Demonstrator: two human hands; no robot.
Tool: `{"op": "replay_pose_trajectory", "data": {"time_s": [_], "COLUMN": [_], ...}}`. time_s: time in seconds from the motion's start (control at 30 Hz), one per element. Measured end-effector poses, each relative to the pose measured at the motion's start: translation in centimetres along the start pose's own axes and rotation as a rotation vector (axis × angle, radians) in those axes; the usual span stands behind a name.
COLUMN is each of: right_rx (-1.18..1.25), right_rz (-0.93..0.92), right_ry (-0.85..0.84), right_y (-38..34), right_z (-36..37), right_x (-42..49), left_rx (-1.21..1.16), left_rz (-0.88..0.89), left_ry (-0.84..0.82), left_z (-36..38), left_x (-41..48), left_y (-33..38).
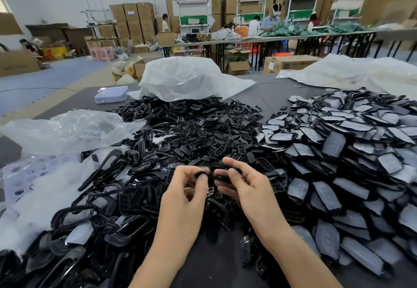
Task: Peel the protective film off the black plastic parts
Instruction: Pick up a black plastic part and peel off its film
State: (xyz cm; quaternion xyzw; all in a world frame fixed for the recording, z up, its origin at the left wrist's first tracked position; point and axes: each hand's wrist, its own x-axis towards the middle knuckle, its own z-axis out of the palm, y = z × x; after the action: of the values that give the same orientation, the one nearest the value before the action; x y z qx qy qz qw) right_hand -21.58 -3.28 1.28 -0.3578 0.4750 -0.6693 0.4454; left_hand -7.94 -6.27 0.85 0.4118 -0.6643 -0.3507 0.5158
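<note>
A: As you worked at the lower centre of the frame, your left hand point(185, 194) had thumb and forefinger pinched on one end of a small black part point(214, 175), the other fingers curled underneath.

B: And your right hand point(247, 185) pinched the other end, fingertips curled over its top edge. The part sat between your two hands, lifted just above the pile. It was too blurred to tell whether any film was on it.

A: Over on the right of the frame you had a big heap of film-covered parts point(338, 152), grey film facing up on most of them.

B: Centre and lower left was a heap of bare black frames point(180, 127) mixed with gridded pieces, and it ran right up to your wrists.

A: A crumpled clear bag point(67, 127) lay at the left of the frame, touching that heap. A white bag point(185, 78) stood puffed up at the heap's far edge, upper centre.

B: Just left of the white bag, a blue tray point(111, 93) sat on the dark table point(270, 96), apart from the parts.
</note>
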Motion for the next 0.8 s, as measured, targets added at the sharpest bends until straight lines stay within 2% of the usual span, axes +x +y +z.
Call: {"op": "replay_pose_trajectory", "data": {"time_s": [0.13, 0.23, 0.37, 0.5, 0.63, 0.73, 0.8], "right_rx": [0.139, 0.233, 0.245, 0.238, 0.074, 0.051, 0.037], "right_rz": [0.063, 0.093, 0.092, 0.106, 0.078, 0.071, 0.077], "right_ry": [-0.096, -0.122, -0.132, -0.189, -0.164, -0.201, -0.233], "right_y": [0.0, 0.1, 0.3, 0.2, -0.1, -0.5, -0.6], "right_z": [0.8, 1.3, 1.5, 1.1, 0.8, 0.4, 0.2], "right_x": [-0.4, -0.7, -0.8, -0.8, -0.7, -0.8, -0.9], "left_rx": [-0.538, -0.685, -0.622, -0.638, -0.147, -0.229, -0.156], "left_rz": [-0.3, -0.375, -0.316, -0.342, -0.1, -0.153, -0.115], "left_ry": [0.006, 0.043, 0.051, -0.07, -0.097, -0.219, -0.237], "left_z": [0.3, 0.4, 0.7, 0.1, -0.7, -1.6, -2.1], "left_x": [0.2, 0.1, 0.0, 0.2, 0.5, 0.8, 1.0], "left_y": [0.6, 0.6, 0.3, 0.2, 0.4, 0.6, 0.2]}}
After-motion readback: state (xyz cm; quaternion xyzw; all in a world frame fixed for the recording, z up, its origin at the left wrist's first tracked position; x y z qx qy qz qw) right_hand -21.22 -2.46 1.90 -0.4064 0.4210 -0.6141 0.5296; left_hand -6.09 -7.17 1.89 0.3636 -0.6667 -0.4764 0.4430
